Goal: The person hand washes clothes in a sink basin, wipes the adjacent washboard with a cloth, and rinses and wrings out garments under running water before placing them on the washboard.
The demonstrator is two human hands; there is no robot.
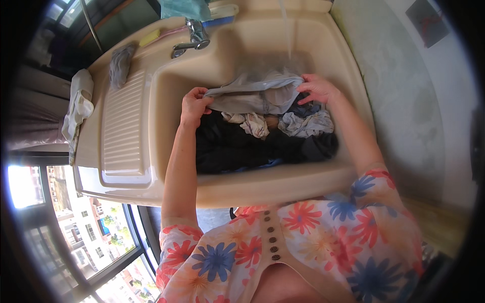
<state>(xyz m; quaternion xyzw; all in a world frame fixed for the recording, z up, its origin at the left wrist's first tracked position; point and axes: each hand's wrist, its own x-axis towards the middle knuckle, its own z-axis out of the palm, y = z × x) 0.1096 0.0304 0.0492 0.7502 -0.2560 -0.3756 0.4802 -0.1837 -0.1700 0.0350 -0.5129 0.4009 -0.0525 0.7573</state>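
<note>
A wet light-grey garment [254, 96] is stretched across the basin of a beige laundry sink [280, 181]. My left hand [195, 106] pinches its left end, and my right hand [317, 89] grips the right end near the top edge. Behind the garment, a stream of water [288, 36] falls into the basin; where it lands is partly hidden. Below the garment lie a dark garment [242, 147], a crumpled patterned cloth [255, 124] and a pale printed cloth [308, 123].
Left of the basin is a ribbed washboard [123, 128], with a grey cloth [121, 66] at its top. A white cloth [79, 102] hangs over the left rim. A chrome faucet [195, 36], a yellow sponge [150, 38] and a brush [219, 17] sit along the back. A wall [401, 75] stands close on the right.
</note>
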